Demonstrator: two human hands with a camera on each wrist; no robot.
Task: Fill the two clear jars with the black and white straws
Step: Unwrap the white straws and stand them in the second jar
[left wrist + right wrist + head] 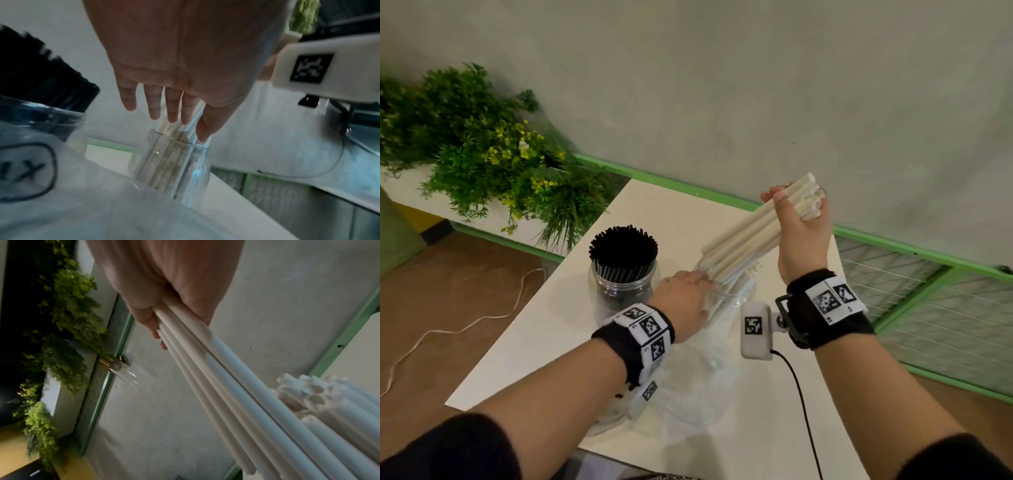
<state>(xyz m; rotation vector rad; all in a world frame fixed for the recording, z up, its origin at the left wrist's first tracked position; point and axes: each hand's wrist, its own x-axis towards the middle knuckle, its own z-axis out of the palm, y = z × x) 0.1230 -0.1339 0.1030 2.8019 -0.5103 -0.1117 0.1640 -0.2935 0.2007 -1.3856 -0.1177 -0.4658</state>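
White table by grey wall. Black straws already fill one clear jar. Right hand gripping white straws, angled into second jar; left hand, fingers straight, steadying them. Seating left.

Left hand and white straws hide most of the second clear jar in the head view. Left wrist view: blurred; black straws cropped at the edge (label lettering unreadable).
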